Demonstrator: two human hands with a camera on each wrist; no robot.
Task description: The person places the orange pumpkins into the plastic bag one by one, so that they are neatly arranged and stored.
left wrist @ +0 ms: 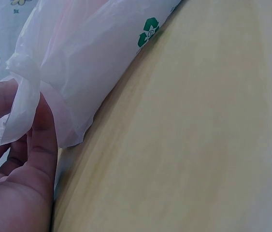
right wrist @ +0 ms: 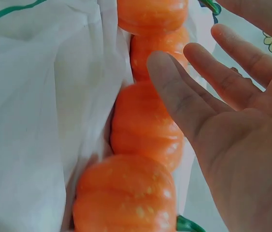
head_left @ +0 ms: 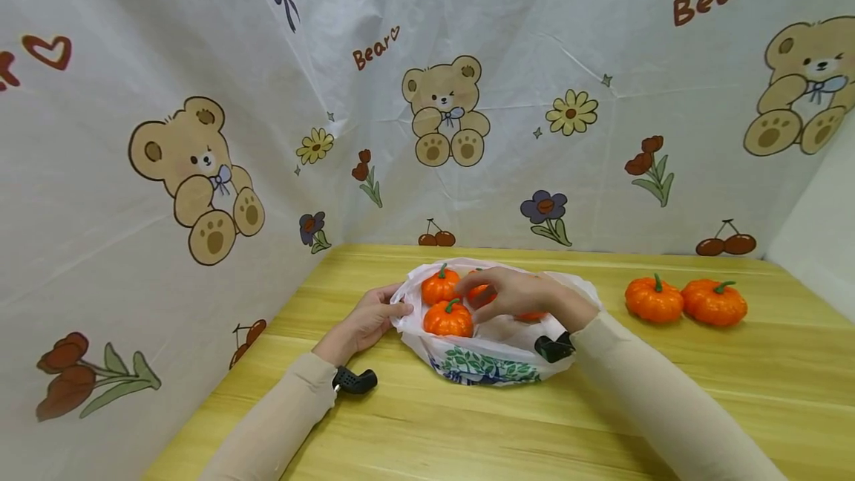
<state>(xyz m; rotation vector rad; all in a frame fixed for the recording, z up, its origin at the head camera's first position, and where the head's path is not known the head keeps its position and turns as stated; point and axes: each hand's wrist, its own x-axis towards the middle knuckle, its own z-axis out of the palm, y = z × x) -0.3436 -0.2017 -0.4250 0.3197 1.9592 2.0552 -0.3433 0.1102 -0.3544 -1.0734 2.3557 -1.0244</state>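
Note:
A white plastic bag [head_left: 554, 366] with green and blue print lies on the table, its mouth spread. Inside it sit small orange pumpkins with green stems: one at the front left [head_left: 446, 320], one behind it [head_left: 437, 289], and others partly covered by my right hand [head_left: 514, 292]. That hand hovers over the bag's mouth, fingers loosely bent with nothing between them; the right wrist view shows it beside a row of pumpkins [right wrist: 148, 125]. At the bag's left edge, my left hand [head_left: 364, 321] pinches the rim, and the left wrist view shows the plastic [left wrist: 25, 104] between thumb and fingers.
Two more orange pumpkins, a left one [head_left: 654, 300] and a right one [head_left: 715, 303], stand side by side on the wooden table [head_left: 668, 384], right of the bag. A sheet with bear prints [head_left: 508, 199] hangs behind and along the left side.

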